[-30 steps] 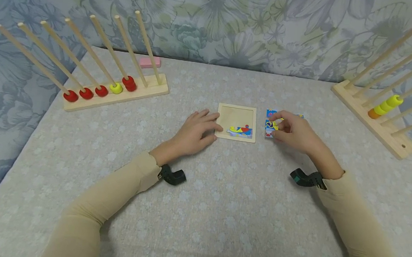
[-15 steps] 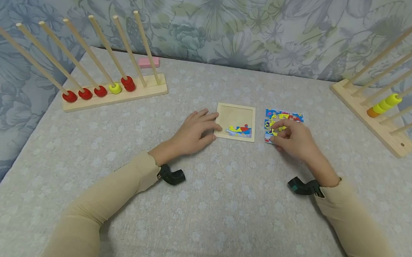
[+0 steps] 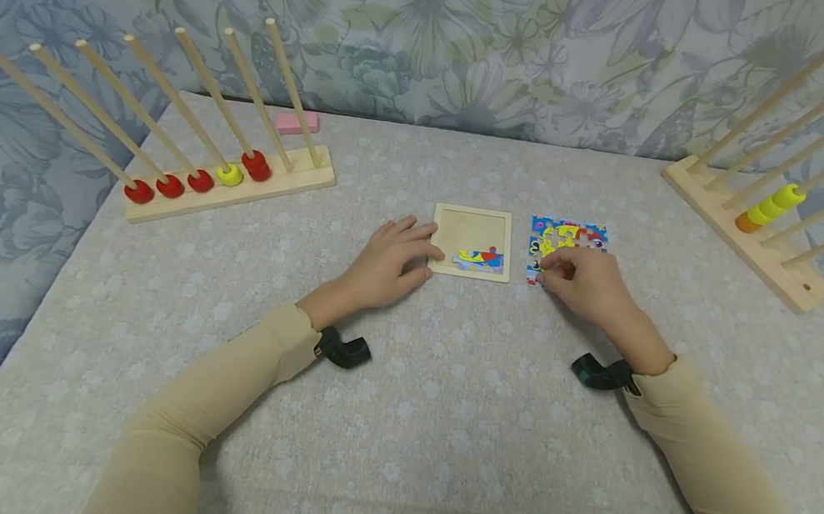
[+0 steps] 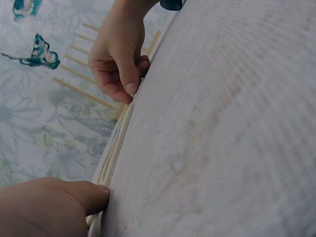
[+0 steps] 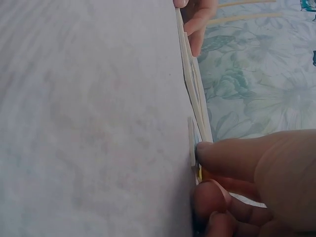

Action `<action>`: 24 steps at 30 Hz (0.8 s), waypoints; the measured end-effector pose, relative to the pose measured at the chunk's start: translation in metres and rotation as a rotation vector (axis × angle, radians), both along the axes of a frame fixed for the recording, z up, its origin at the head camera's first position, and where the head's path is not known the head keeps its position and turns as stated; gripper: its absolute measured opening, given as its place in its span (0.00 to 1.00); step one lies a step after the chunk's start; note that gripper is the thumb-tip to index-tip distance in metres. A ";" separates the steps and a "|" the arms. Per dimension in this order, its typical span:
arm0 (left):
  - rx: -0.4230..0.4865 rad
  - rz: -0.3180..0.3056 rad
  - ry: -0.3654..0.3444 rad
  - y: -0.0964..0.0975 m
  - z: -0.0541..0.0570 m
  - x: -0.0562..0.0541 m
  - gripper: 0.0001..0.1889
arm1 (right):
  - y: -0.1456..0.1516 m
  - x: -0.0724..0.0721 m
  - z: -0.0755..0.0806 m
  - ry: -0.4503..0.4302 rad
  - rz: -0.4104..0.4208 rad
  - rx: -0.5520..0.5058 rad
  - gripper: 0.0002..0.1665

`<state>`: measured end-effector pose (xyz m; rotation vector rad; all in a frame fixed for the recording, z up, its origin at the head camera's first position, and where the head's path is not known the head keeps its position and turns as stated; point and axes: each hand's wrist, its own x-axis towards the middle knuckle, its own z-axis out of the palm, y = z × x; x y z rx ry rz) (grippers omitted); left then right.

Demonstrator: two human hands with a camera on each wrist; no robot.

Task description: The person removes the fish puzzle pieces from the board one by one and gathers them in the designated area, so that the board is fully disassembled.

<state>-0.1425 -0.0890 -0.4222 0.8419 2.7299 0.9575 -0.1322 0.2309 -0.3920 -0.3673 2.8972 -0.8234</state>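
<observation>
A shallow wooden puzzle frame [image 3: 475, 211] lies mid-table in the head view, with several joined puzzle pieces [image 3: 483, 262] in its lower right corner. My left hand [image 3: 390, 265] rests at its left rim, fingers spread and fairly straight. Right of the frame lies a colourful group of puzzle pieces [image 3: 567, 233], blue, yellow and red. Over the lower part of this group, my right hand [image 3: 584, 282] has its thumb and curled fingers on a puzzle piece [image 5: 192, 143], seen edge-on in the right wrist view. The hand hides much of the group's lower right.
At the back left stands a wooden peg rack [image 3: 238, 188] with red and yellow beads. Another rack [image 3: 753, 243] with yellow and orange beads stands at the right. A pink block [image 3: 298, 123] lies behind the left rack. A patterned wall [image 3: 435, 42] borders the table's back.
My right hand has shifted slightly toward me and lower over the puzzle pieces, uncovering more of the group's top. The left hand and the pieces in the frame stay put.
</observation>
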 end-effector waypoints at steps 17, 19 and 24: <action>0.006 -0.001 0.008 0.000 -0.003 -0.001 0.15 | -0.001 0.000 -0.003 0.047 -0.060 -0.016 0.07; 0.008 -0.001 0.006 0.000 -0.002 -0.001 0.15 | -0.001 0.000 -0.003 0.051 -0.063 -0.018 0.07; 0.009 -0.001 0.006 0.000 -0.002 0.000 0.15 | 0.000 0.000 -0.004 0.055 -0.061 -0.029 0.07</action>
